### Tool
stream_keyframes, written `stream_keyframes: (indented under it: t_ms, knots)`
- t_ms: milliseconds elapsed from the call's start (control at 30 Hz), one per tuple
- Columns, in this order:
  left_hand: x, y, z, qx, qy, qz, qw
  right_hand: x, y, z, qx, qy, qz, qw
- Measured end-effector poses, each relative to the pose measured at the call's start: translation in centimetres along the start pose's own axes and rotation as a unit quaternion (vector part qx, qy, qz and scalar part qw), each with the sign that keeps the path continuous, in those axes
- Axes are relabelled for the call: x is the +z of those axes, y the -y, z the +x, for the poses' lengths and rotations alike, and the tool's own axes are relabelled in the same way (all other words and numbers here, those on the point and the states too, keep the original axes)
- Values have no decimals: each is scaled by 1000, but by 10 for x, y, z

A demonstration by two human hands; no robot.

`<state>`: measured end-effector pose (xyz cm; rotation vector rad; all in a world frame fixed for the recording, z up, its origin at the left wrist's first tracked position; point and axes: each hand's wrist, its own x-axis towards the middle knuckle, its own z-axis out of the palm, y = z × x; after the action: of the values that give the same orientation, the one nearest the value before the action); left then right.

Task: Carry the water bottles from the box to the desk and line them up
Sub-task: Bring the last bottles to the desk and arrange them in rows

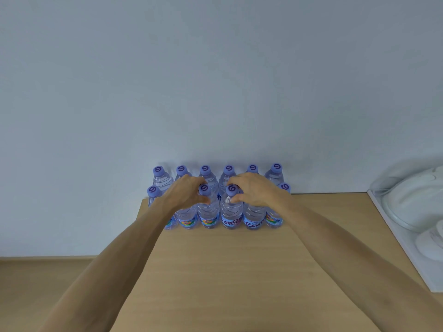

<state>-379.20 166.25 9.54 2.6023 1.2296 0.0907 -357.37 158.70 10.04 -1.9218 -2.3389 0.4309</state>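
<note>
Two rows of water bottles upright at far edge of desk, back row against wall, likely so that line stays straight. Left hand curled over neck of front-row bottle second from left; right hand curled over neck of front-row bottle second from right. Seems both bottles being set into gaps, shoulder to shoulder with neighbours. Front row now six across, same as back. Box not in view. White object on white tray at right, apart from bottles.
</note>
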Motion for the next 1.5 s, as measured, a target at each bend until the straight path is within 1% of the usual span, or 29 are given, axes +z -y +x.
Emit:
stream_keyframes:
  t_ms: [200, 333, 567, 700, 767, 933, 1200, 1500]
  knots:
    - [-1, -1, -1, -3, 3, 2, 1000, 2, 1, 3, 19, -25, -17, 999]
    - [0, -1, -1, -2, 0, 1, 1000, 5, 1, 2, 35, -30, -4, 999]
    - [0, -1, -1, -3, 2, 5, 1000, 5, 0, 2, 28, -31, -23, 999]
    - [0, -1, -1, -6, 5, 2, 1000, 7, 0, 3, 38, -40, -33, 998]
    - [-1, -1, 0, -6, 4, 3, 1000, 6, 1, 3, 28, -36, -33, 998]
    - [0, -1, 1, -5, 2, -1, 1000, 1, -2, 2, -7, 22, 7, 1000]
    - [2, 1, 2, -6, 1, 1, 1000, 4, 3, 10, 23, -17, -85, 996]
    - [4, 4, 2, 1, 0, -1, 1000, 4, 4, 10, 8, -9, -60, 998]
